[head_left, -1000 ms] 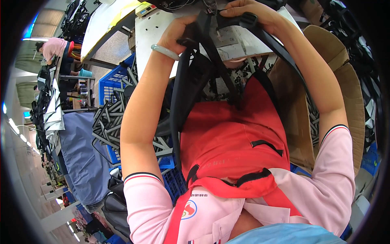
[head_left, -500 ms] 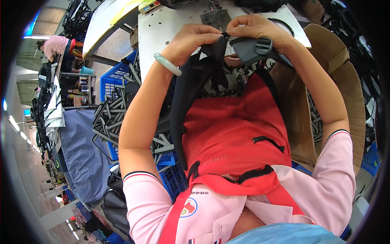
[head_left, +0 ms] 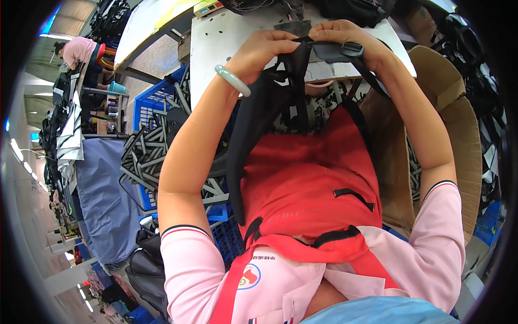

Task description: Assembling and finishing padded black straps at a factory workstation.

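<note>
Over the front of the white work table (head_left: 226, 32), my left hand (head_left: 268, 49) pinches the edge of a black fabric piece (head_left: 260, 100). The fabric hangs down from the fingers over my left side and lap. My right hand (head_left: 345, 39) is closed beside it, thumb and fingers pinching the same edge. A dark plastic buckle (head_left: 352, 49) on a black strap lies against the right palm, and the strap trails down past the wrist. Just beyond the fingertips sits a dark metal plate (head_left: 294, 27) on the table.
To the left stands a blue crate (head_left: 148, 102) heaped with grey-black frame pieces (head_left: 148, 154). An open cardboard box (head_left: 450, 129) with similar pieces is at my right. A red apron (head_left: 307, 183) covers my lap. Another person (head_left: 81, 51) sits bent forward at the far left.
Both hands stay pinched on the fabric and have shifted slightly right in view. The strap and buckle have turned and now hang lower past the right wrist.
</note>
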A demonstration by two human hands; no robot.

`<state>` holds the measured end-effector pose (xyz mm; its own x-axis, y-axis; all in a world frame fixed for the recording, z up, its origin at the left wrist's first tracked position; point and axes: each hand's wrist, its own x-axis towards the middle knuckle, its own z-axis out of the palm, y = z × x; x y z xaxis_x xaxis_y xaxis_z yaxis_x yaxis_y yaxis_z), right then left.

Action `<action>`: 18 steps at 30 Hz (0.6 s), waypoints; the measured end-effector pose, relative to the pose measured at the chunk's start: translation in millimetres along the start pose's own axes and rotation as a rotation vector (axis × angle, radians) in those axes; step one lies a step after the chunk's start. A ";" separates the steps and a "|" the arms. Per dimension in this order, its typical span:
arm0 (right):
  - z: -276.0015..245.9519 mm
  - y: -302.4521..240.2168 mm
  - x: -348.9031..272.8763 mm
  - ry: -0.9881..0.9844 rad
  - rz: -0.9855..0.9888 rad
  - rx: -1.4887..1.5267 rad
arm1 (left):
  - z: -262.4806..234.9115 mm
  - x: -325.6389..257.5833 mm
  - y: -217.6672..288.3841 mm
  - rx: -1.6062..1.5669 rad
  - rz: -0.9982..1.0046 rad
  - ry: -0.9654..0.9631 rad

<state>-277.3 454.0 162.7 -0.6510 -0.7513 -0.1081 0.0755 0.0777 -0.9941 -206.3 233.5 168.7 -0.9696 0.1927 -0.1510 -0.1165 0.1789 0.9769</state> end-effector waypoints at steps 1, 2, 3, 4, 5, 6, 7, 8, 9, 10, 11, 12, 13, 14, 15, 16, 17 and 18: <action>-1.2 -2.4 0.8 0.028 0.008 0.004 | 0.1 2.7 2.2 -0.002 0.005 0.003; -5.3 -0.9 3.6 0.032 -0.004 -0.006 | 0.1 5.6 4.4 -0.043 -0.004 -0.005; -9.2 0.0 7.2 0.028 -0.004 -0.012 | -0.3 6.9 5.7 -0.083 -0.013 -0.011; -13.2 0.5 11.1 0.021 -0.002 -0.017 | -5.2 15.9 -4.2 -0.116 0.027 -0.042; -16.1 2.4 13.9 0.014 0.002 -0.022 | -8.9 20.8 -8.4 -0.119 0.031 -0.039; -15.2 3.8 15.8 0.013 0.006 -0.025 | -10.6 23.9 -9.6 -0.139 0.039 -0.044; -13.8 5.7 18.3 0.042 -0.015 0.000 | -11.8 25.8 -11.7 -0.159 0.046 -0.049; -12.9 7.1 20.5 0.072 -0.037 0.026 | -13.2 27.0 -14.0 -0.165 0.046 -0.049; -10.0 5.6 21.2 0.069 -0.032 0.025 | -13.6 24.2 -10.9 -0.159 0.053 -0.025; -7.1 3.1 20.7 0.074 -0.058 0.045 | -13.7 22.0 -8.6 -0.154 0.060 -0.001; -5.3 1.4 20.7 0.078 -0.084 0.065 | -15.0 25.5 -8.9 -0.158 0.056 0.003; -9.0 -0.2 21.8 0.105 -0.041 0.123 | -15.3 30.1 -4.8 -0.160 0.084 0.002; -10.2 0.0 22.2 0.101 -0.040 0.122 | -14.9 32.1 -2.2 -0.163 0.112 0.002; -11.0 0.5 22.3 0.117 -0.066 0.136 | -14.8 32.0 -0.6 -0.141 0.112 0.024; -13.4 0.2 22.4 0.135 -0.095 0.149 | -14.5 32.8 -0.9 -0.141 0.113 0.025; -16.8 1.0 24.1 0.086 -0.113 0.117 | -14.2 33.5 -0.9 -0.166 0.103 0.010; -17.0 4.9 21.4 0.086 -0.114 0.115 | -13.6 34.0 -0.9 -0.191 0.094 -0.005; -11.1 6.1 17.4 0.061 -0.106 0.105 | -11.3 29.3 -2.2 -0.190 0.094 -0.001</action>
<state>-296.5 448.7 154.7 -0.7039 -0.7102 -0.0059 0.0802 -0.0711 -0.9942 -236.9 227.9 163.8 -0.9778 0.2012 -0.0582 -0.0646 -0.0253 0.9976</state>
